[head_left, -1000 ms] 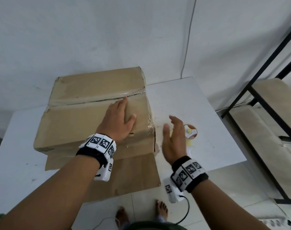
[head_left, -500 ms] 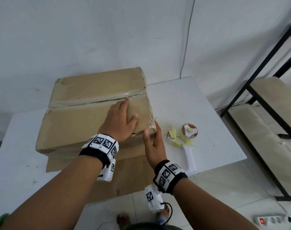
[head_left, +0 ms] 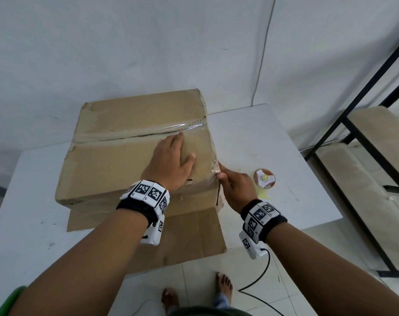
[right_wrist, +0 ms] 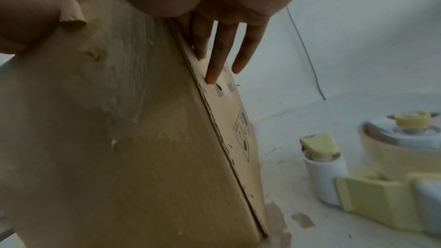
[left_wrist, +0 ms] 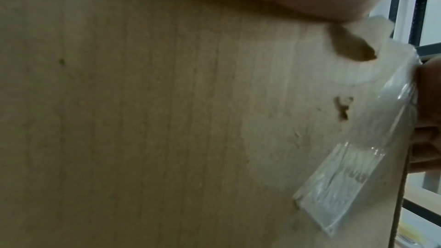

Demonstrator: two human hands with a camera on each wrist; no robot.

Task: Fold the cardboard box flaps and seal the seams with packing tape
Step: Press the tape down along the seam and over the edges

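Observation:
A brown cardboard box (head_left: 116, 160) stands on the white table (head_left: 273, 137) with its top flaps folded down. Clear tape (head_left: 189, 127) runs along the top seam, and another strip wraps over the right front corner (left_wrist: 346, 186). My left hand (head_left: 171, 160) lies flat and open on the box top near the right edge. My right hand (head_left: 235, 185) is at that corner: its straight fingers (right_wrist: 214, 63) press against the box's right side and the thumb touches the tape. A yellow and white tape dispenser (right_wrist: 381, 176) lies on the table just right of the hand, partly hidden in the head view.
A loose cardboard flap (head_left: 182, 236) lies flat toward me over the table's front edge. A black metal shelf frame (head_left: 353, 124) stands at the right. The wall is close behind the box. A black cable (head_left: 260, 277) hangs from my right wrist.
My right hand moved left from above the tape dispenser to the box's right front corner and now presses the tape there. The left hand stayed flat on the box top.

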